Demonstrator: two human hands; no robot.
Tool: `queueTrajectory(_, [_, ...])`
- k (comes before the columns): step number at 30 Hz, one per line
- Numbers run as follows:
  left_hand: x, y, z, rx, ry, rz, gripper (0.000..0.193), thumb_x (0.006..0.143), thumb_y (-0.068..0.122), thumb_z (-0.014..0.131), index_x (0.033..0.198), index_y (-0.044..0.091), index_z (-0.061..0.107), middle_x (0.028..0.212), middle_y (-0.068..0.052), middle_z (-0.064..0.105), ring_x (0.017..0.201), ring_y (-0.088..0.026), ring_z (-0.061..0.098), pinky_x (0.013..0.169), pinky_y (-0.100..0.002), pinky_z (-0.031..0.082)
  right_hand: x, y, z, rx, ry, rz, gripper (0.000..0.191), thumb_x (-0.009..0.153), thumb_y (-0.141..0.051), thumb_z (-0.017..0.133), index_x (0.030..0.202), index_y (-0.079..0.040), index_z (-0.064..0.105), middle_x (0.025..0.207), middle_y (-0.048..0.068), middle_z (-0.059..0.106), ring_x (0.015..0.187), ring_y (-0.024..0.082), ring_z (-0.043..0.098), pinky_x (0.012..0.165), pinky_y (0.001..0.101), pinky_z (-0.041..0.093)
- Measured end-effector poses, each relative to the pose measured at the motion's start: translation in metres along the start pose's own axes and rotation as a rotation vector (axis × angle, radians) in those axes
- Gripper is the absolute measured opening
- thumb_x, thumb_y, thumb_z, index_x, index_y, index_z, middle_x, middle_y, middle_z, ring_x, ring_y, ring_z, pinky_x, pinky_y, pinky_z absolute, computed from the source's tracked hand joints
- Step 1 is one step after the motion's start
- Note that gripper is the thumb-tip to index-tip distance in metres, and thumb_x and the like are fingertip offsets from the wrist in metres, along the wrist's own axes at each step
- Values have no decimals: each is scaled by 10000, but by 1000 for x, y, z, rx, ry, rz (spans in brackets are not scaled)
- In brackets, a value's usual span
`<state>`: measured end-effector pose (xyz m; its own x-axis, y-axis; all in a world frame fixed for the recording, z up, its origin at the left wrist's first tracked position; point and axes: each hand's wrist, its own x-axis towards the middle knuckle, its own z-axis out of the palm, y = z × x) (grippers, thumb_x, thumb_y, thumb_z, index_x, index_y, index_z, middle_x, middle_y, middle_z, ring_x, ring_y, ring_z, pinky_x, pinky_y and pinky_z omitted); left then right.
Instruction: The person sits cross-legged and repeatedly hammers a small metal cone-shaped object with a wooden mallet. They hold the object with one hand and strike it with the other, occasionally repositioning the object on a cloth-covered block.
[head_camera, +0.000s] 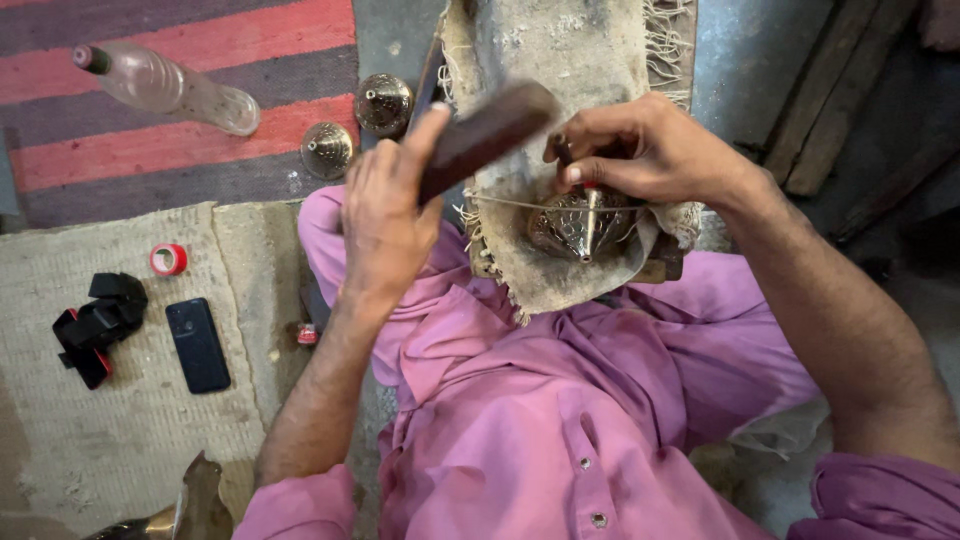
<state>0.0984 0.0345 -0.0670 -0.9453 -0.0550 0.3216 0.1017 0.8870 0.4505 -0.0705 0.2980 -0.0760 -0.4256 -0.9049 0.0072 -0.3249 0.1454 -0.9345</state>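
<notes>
Left hand (385, 215), frame centre, fingers clenched round dark wooden mallet (485, 135); right hand (640, 150) pinches punch (566, 155) on brass cone (580, 225). Strike squarely, keep punch steady.

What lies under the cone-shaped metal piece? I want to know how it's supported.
The cone-shaped metal piece rests on a worn, frayed cloth, steadied by the right hand. A dark block edge peeks out beneath; the rest of the support is covered by the cloth.

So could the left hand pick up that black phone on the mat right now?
Probably not at once: the left hand is gripping a dark wooden mallet. The phone lies uncovered on the mat, so the path looks free.
</notes>
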Motion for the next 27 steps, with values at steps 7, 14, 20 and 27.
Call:
queueTrajectory(7, [-1, -5, 3, 98, -6, 17, 788, 886, -7, 796, 1559, 239, 468, 1014, -121, 574, 1041, -351, 621, 1014, -506, 479, 1, -1, -1, -61, 0, -18, 230, 973, -174, 725, 1157, -39, 701, 925, 41, 793, 878, 108, 759, 799, 279, 609])
queueTrajectory(14, [0, -6, 5, -254, 1, -66, 766, 953, 15, 756, 1594, 227, 393, 1306, -135, 584, 1235, -331, 622, 1107, -463, 501, 2, -2, -2, -14, 2, -13, 241, 966, -165, 714, 1165, -31, 695, 922, 36, 785, 868, 103, 746, 776, 268, 605])
queueTrajectory(20, [1, -5, 6, -238, -25, -49, 784, 945, 12, 749, 1591, 240, 371, 1307, -154, 609, 1245, -370, 640, 1087, -478, 516, 2, -3, -1, -35, -1, 5, 197, 973, -156, 712, 1121, -27, 695, 900, 33, 790, 839, 102, 737, 756, 265, 592])
queueTrajectory(27, [3, -6, 6, -503, 49, -46, 757, 992, -17, 701, 1598, 241, 328, 1415, -134, 564, 1290, -320, 613, 1123, -440, 534, 1, -1, -1, -43, 3, -22, 178, 980, -170, 704, 1093, -31, 700, 900, 25, 781, 820, 91, 712, 750, 263, 577])
